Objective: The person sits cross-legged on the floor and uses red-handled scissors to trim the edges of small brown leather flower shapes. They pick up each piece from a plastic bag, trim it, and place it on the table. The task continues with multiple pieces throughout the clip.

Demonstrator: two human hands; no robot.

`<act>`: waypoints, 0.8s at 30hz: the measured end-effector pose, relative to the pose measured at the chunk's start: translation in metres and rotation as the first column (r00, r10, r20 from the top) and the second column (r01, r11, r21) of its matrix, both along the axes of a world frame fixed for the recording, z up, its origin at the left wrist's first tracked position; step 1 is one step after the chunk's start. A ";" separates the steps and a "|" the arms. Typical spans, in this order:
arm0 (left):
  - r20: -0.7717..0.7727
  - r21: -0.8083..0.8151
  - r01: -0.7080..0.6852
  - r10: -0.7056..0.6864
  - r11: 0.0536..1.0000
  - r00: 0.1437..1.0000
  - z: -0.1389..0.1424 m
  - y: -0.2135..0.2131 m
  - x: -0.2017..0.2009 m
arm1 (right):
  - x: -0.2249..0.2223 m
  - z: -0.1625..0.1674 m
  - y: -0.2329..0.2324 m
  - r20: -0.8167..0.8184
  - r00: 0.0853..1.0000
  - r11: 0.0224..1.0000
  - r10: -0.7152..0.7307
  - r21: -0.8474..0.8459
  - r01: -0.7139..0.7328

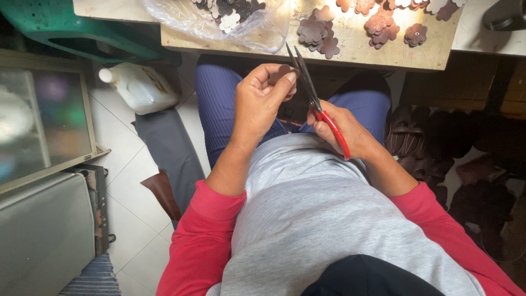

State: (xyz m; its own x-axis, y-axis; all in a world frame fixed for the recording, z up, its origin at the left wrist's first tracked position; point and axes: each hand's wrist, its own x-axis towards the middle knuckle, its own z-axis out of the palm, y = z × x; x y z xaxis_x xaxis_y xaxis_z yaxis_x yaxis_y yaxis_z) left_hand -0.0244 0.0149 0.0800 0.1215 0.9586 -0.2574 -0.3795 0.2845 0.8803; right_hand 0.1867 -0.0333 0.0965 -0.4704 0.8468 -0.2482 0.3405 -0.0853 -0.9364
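Head view: a seated person's two hands meet above the lap, just below the near edge of a wooden tabletop (350, 52).
Left hand: the left hand (262, 104) is raised, its fingers (285, 82) pinched closed on a small dark brown leather piece (279, 73).
Leather piece: it sits between thumb and fingertips, mostly hidden by them; its outline cannot be told fully.
Right hand: the right hand (342, 131) is closed around the red handles of a pair of scissors (315, 101).
Scissors: the blades point up and away from the right fingers, slightly parted, with their tips just right of the leather piece and close to the left fingertips.
Beyond the fingers: brown flower-shaped cutouts (318, 33) lie scattered on the tabletop, more of them to the right of the blades.
Up and left of the fingers: a clear plastic bag (257, 30) holds more cutouts, dark and pale.
Far left of the left hand: a white plastic jug (139, 87) lies on the tiled floor.
Right of the right hand: dark sandals (408, 137) sit on the floor under the tabletop.
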 end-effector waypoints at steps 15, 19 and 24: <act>-0.052 -0.043 0.015 -0.017 0.999 0.998 -0.006 0.000 0.006 | -0.001 -0.004 -0.001 0.043 0.998 0.998 -0.055 0.016 0.055; -0.044 -0.037 0.015 -0.016 0.999 0.999 -0.006 0.000 0.006 | -0.001 -0.005 -0.002 0.046 0.997 0.998 -0.060 0.002 0.060; -0.059 -0.051 0.027 -0.030 0.998 0.998 -0.006 0.001 0.003 | 0.002 -0.007 -0.002 0.027 0.998 0.998 -0.055 0.033 0.054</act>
